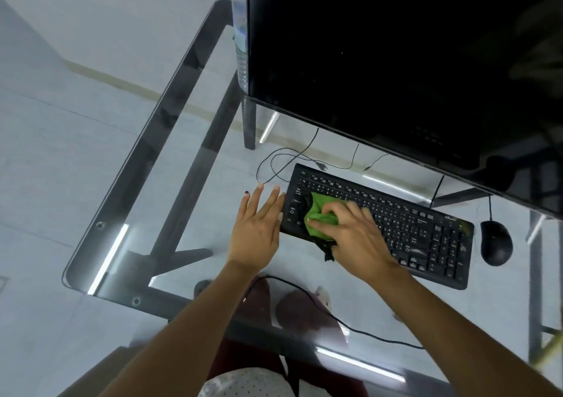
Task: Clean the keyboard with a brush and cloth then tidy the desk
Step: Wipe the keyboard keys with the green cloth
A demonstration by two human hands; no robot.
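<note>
The right hand [350, 232] presses a bunched green cloth [321, 213] onto the left end of the black keyboard [396, 223], its fingers curled over the cloth, just right of the frame's centre. The left hand [256, 229] lies flat on the glass desk [170, 183], fingers straight and spread, fingertips touching the keyboard's left edge. A black mouse [496, 242] sits just right of the keyboard. A dark monitor [396, 61] fills the upper right.

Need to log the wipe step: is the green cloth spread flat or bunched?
Bunched. The green cloth is crumpled under the right hand on the keyboard's left end.
</note>
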